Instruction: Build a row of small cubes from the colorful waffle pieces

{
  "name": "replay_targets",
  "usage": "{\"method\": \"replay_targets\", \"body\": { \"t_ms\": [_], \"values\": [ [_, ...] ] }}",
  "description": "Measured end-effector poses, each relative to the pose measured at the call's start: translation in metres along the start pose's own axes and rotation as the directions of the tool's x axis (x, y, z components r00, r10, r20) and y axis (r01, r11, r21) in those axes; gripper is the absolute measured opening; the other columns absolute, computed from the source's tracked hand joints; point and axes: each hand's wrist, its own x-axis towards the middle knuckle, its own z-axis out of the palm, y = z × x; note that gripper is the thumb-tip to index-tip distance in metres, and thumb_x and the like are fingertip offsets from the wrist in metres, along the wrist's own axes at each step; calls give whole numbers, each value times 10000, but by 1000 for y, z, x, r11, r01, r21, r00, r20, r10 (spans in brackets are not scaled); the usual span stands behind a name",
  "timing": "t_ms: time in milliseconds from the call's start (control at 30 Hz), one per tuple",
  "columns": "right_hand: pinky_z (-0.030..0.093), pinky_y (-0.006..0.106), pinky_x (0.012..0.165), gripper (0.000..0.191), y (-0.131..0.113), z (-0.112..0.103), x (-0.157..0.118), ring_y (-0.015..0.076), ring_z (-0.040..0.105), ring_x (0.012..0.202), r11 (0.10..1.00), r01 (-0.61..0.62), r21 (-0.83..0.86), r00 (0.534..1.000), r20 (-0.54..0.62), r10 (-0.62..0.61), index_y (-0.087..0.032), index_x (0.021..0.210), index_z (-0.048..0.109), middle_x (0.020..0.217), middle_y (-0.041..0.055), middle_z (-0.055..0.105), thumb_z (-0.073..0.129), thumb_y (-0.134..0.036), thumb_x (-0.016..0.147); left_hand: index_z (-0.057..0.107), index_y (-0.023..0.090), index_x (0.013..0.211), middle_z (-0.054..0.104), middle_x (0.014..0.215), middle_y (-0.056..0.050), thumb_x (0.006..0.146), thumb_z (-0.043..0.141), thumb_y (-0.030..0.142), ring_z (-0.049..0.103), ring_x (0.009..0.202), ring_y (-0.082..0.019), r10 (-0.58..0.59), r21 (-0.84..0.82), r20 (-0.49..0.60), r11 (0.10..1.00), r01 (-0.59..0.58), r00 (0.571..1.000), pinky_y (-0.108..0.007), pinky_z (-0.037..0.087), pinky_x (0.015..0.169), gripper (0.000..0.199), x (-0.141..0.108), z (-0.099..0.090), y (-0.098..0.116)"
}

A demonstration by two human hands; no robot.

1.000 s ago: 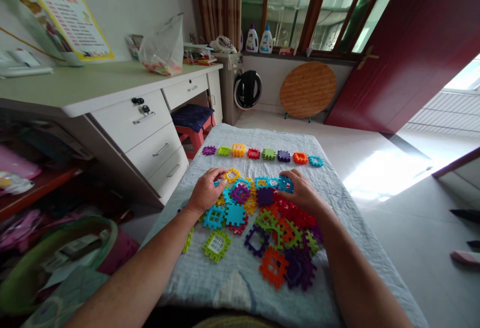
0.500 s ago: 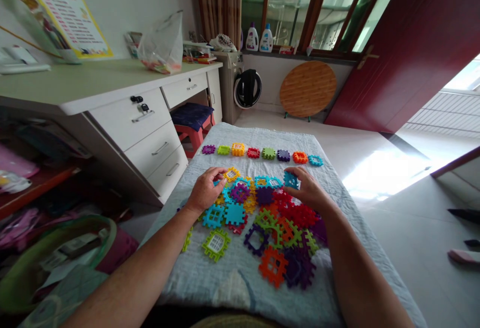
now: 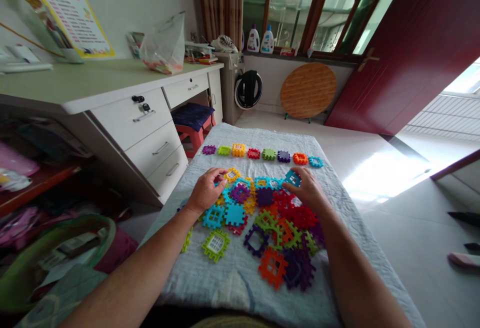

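My left hand (image 3: 207, 189) is at the left of the pile, its fingers and thumb closed at the left edge of a yellow toothed building tile (image 3: 233, 174) with a white grid window. Between the thumb and fingers of my right hand (image 3: 308, 186) is a blue building tile (image 3: 291, 178) with window openings, tilted at the pile's far right side; the fingers cover part of it. Two more blue tiles (image 3: 267, 182) lie between the hands. Nearer to me are a solid blue tile (image 3: 235, 214), red tiles (image 3: 300, 214) and a green window tile (image 3: 216, 244).
Along the far part of the cloth-covered table (image 3: 210, 288) runs a row of small assembled blocks, among them a yellow one (image 3: 238, 150) and a light-blue one (image 3: 315, 161). A white desk (image 3: 127, 118) and a stool (image 3: 193, 117) stand to the left, with a basket (image 3: 105, 235) below.
My right hand has turned the blue tile so that it leans over more, slightly leftward. The left hand and its yellow tile have stayed almost still.
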Motion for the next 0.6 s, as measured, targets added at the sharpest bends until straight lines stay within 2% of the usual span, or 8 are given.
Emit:
{"method": "replay_targets", "body": {
  "t_ms": [133,267,433,600],
  "values": [
    [429,379,873,495,-2,12,-1,268,574,996,997,-6,-74,994,110,14,-134,1168,554,1080,142,611,582,-427,771,610,169,1015,632,965,-43,787,518,160,596,742,-130,7,4,17,1000,-7,1000,-278,510,769,246,0,0,1],
    [412,365,874,392,0,13,-1,255,571,979,993,31,-117,976,220,-5,-158,1094,596,1032,115,633,586,-386,775,608,170,1015,631,960,-44,788,508,162,597,738,-132,7,7,22,1000,-7,1000,-278,509,768,248,0,0,2],
    [410,357,871,385,1,9,-1,229,568,953,999,12,-50,981,195,-2,-181,1092,587,1033,84,622,612,-331,738,611,174,1014,637,959,-44,784,509,169,600,738,-138,7,9,19,1000,-7,1000,-281,510,766,252,0,0,2],
    [409,372,910,428,2,10,-1,238,556,1009,999,-19,-32,990,140,23,-175,1124,568,1082,96,595,610,-302,717,613,171,1016,639,973,-46,783,513,165,597,734,-135,3,7,19,1000,-3,1000,-275,508,757,254,0,0,1]
  ]
}}
